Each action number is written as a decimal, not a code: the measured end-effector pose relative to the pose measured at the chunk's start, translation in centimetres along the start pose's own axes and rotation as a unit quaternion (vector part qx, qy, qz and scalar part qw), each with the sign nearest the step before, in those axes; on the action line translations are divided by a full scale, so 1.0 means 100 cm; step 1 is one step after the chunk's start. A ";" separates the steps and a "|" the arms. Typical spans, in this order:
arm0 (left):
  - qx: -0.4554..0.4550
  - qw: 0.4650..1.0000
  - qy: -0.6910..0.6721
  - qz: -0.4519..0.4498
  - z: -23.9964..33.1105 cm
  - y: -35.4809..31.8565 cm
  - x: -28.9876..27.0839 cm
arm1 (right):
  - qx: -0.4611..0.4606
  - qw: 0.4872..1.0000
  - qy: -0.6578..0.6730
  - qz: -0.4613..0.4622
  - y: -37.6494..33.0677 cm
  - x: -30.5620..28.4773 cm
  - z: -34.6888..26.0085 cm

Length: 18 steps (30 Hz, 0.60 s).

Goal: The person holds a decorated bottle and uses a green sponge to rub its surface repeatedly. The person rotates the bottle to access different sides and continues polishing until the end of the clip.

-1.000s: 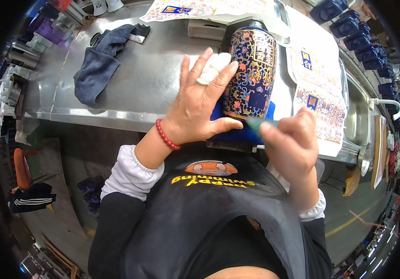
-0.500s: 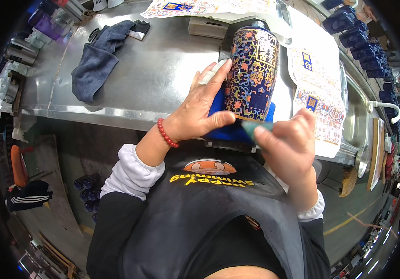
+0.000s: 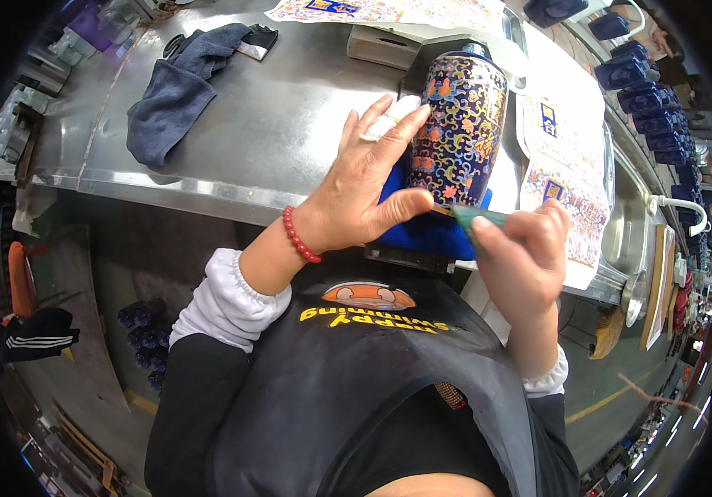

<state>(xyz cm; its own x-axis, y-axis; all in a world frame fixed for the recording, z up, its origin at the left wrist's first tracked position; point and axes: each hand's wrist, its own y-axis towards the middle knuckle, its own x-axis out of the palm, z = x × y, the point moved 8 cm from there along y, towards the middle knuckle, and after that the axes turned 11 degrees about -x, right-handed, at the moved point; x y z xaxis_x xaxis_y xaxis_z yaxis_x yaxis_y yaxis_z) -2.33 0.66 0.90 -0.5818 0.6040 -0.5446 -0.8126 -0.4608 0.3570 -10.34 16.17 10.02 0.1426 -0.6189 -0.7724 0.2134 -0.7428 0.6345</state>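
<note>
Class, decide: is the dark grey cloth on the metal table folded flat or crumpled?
Crumpled: the dark grey cloth lies bunched in uneven folds on the metal table.

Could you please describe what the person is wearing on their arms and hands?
Both hands are bare, without gloves. The left hand has a red bead bracelet at the wrist and a white elastic-cuffed sleeve under a black outer sleeve. The right hand shows a white cuff.

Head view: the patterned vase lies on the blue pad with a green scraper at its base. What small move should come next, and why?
Probably a short stroke of the green scraper along the lower edge of the vase. Its tip sits right at the base, the right hand pinches it, and the left hand steadies the vase on the blue pad.
</note>
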 end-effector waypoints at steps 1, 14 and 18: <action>-0.016 0.999 -0.029 0.001 -0.003 0.000 0.004 | -0.017 0.999 0.027 -0.035 -0.001 0.007 -0.003; -0.019 1.000 0.004 -0.023 -0.008 -0.008 0.010 | -0.030 0.995 0.095 0.001 -0.008 0.002 0.000; 0.027 0.973 0.219 0.063 0.007 -0.008 -0.007 | 0.070 0.986 0.149 0.026 -0.016 -0.001 0.015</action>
<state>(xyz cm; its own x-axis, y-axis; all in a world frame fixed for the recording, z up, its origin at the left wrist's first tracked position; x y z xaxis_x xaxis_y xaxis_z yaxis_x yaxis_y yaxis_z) -1.25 1.07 1.54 -0.6158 0.2038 -0.7611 -0.7433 -0.4707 0.4753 -12.12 17.05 9.16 0.4321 -0.5705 -0.6984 0.0653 -0.7526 0.6552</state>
